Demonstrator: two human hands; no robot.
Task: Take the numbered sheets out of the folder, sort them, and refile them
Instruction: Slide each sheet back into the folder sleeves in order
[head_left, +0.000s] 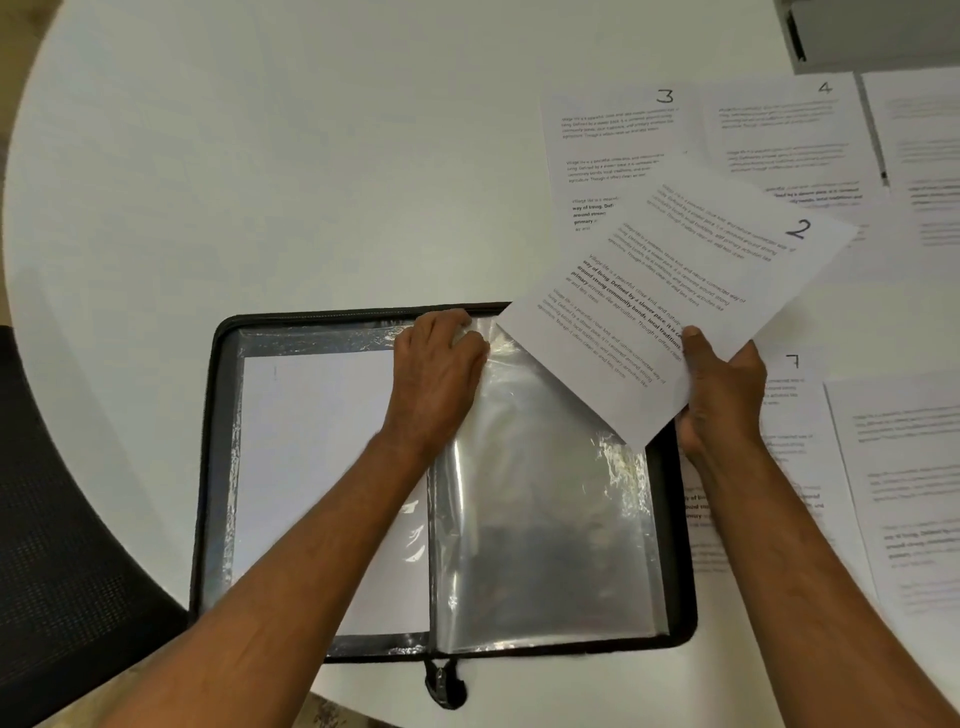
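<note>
- Head view, the count: one black zip folder lay open on the round white table, with clear plastic sleeves on both sides.
- The left-hand sleeve held one white sheet bearing a faint mark near its top corner, too faint to read.
- The right-hand clear sleeve showed no paper through its glare.
- Loose numbered sheets outside the folder: sheet 3 and sheet 4 lay side by side at the far right of the table, and sheet 7 lay just right of the folder, partly hidden by the right arm.
- At least three more printed sheets reached the right edge of the frame; their numbers could not be seen.
- Sheet 2 was held up at a tilt, overlapping the lower part of sheet 3 and the folder's upper right corner.
- A dark mesh chair stood at the table's left.
- Two bare hands were in view, both forearms reaching in from the bottom.
- The left hand lay knuckles up at the top of the folder's spine, its fingers curled over the upper edge of the right-hand sleeve and pinching the plastic.
- The right hand gripped the lower edge of sheet 2, thumb on top of the page and fingers beneath.
</note>
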